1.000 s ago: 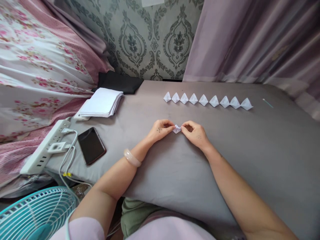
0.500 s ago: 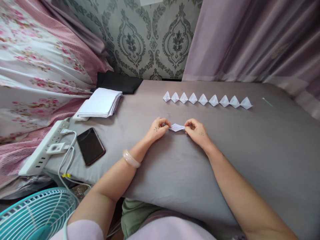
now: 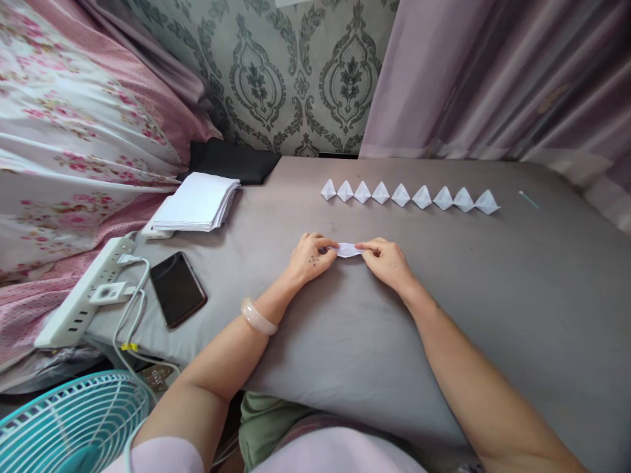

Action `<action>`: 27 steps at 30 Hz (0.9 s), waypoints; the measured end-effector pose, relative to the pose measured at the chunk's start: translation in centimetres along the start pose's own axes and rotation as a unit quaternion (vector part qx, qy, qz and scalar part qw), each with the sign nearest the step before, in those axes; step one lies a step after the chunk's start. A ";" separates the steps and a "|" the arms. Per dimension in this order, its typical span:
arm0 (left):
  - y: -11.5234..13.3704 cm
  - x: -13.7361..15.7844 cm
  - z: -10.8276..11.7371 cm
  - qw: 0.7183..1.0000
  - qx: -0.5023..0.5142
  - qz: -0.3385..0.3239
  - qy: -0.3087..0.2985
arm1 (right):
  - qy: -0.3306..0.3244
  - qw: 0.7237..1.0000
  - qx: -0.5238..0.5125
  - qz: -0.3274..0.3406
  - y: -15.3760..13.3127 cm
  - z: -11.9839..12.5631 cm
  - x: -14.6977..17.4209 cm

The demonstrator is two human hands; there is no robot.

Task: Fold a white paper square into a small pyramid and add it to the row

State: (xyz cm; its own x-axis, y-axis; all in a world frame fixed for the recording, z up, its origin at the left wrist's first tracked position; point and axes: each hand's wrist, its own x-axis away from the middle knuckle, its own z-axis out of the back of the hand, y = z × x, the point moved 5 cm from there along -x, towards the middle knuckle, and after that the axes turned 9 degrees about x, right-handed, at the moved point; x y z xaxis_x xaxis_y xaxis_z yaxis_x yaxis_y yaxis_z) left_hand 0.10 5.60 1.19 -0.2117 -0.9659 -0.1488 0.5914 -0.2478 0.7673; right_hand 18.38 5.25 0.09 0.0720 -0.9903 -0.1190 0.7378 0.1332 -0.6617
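A small folded piece of white paper [image 3: 349,250] is stretched between my two hands over the grey-covered table. My left hand [image 3: 314,256] pinches its left end, thumb and fingers pressed together. On the other end, my right hand [image 3: 385,257] has a similar pinch. The fingertips cover both ends of the paper, so only its middle shows. Beyond the hands stands a row of several folded white paper boats [image 3: 400,195], each with a pointed peak.
To the left lie a stack of white paper [image 3: 194,202], a black phone [image 3: 178,289] and a white power strip [image 3: 86,295] with cables. A teal fan [image 3: 79,420] stands at the lower left. A thin white stick [image 3: 530,200] lies at the far right.
Both hands have shifted their grip on the folded paper, the fingers now reaching further over its ends. Its middle looks flatter and less pointed than before.
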 end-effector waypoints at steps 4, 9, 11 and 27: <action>0.1 -0.1 -0.4 0.999 -0.009 -0.023 -0.021 | 0.006 0.999 0.024 0.034 -0.6 0.1 0.4; 0.1 -0.4 -0.4 1.000 0.007 -0.013 -0.023 | -0.003 0.996 0.060 0.063 -1.9 0.5 1.4; 0.2 -0.4 -0.5 0.999 0.014 -0.017 -0.024 | -0.009 0.995 0.082 0.061 -2.3 0.6 1.6; 0.2 0.6 -1.7 0.996 -0.071 -0.045 -0.024 | -0.017 0.979 0.203 0.007 -4.2 -0.6 2.9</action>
State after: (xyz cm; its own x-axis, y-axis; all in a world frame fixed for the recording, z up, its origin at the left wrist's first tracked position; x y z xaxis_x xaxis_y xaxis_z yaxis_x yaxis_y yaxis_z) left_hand 1.38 4.81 0.23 -0.3040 -0.9353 -0.1813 0.6709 -0.3453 0.6563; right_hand 15.12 1.88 2.11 0.1009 -0.9903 -0.0957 0.9419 0.1261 -0.3114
